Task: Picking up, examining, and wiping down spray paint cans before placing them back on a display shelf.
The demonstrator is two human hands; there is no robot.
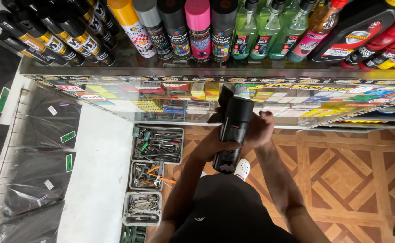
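The black spray can [233, 132] stands nearly upright, long axis vertical, below the glass shelf [116, 72]. The right hand [258, 130] wraps its side; the left hand [215, 144] clasps lower.

Black spray can [233, 135] — upright, slightly tilted (capped) — before the glass counter, above the floor.

One head-worn view looks steeply down, close over the hands [233, 139] (single camera).

1. Bare forearms, no sleeves showing; left hand [215, 145] and right hand [258, 130] without gloves.
2. Black shorts [226, 211] with a small white mark.
3. White perforated clog [242, 169].
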